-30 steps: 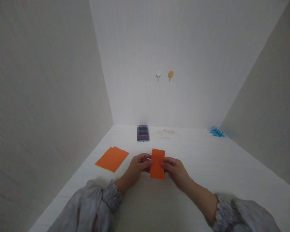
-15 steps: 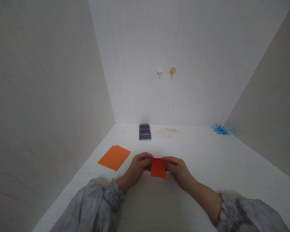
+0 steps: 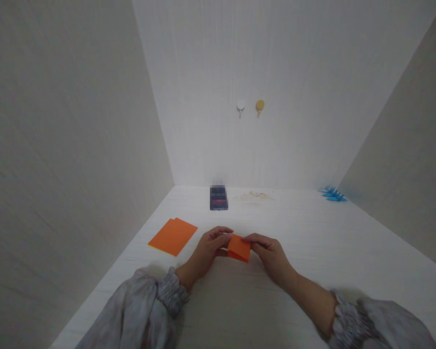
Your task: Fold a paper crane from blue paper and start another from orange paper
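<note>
From afar I see the left hand (image 3: 211, 248) and right hand (image 3: 271, 250) pinching the folded orange paper (image 3: 239, 247) between them, above the table (image 3: 312, 242). I'd judge it light, springy (easily creased), best gripped by its edges.

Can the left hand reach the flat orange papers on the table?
Probably yes: the flat orange papers lie left of the left hand with nothing visible between, though it's busy holding the folded paper.
</note>
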Action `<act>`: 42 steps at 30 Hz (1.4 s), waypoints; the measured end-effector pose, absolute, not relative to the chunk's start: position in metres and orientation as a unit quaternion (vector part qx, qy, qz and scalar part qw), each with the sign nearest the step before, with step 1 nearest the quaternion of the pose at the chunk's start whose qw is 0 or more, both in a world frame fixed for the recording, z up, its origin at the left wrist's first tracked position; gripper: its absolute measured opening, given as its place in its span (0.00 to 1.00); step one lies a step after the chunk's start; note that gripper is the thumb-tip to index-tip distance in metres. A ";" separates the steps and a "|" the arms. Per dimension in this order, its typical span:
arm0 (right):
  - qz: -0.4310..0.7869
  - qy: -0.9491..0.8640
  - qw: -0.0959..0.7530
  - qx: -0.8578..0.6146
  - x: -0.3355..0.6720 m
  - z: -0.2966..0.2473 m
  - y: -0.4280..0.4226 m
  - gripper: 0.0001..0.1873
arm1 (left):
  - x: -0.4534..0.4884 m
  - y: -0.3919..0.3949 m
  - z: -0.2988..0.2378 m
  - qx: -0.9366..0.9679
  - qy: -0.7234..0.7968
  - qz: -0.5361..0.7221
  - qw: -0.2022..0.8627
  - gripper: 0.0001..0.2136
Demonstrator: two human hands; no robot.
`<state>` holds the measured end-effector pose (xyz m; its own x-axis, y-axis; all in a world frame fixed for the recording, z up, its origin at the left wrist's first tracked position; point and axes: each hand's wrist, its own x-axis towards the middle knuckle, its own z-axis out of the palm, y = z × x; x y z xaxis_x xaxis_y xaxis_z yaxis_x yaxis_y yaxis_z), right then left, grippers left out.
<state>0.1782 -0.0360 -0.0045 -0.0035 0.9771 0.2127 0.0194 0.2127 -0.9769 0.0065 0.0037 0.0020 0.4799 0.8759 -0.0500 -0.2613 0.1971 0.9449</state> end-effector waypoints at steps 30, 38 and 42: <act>0.394 -0.609 0.445 -0.525 0.173 -0.004 -0.029 0.11 | 0.009 0.004 -0.011 0.601 0.331 0.294 0.666 0.11; 0.452 -0.537 0.517 -0.490 0.175 -0.004 -0.030 0.12 | 0.009 0.009 -0.013 0.528 0.355 0.444 0.632 0.17; 0.471 -0.531 0.520 -0.476 0.175 -0.007 -0.031 0.10 | 0.009 0.008 -0.008 0.514 0.345 0.474 0.626 0.18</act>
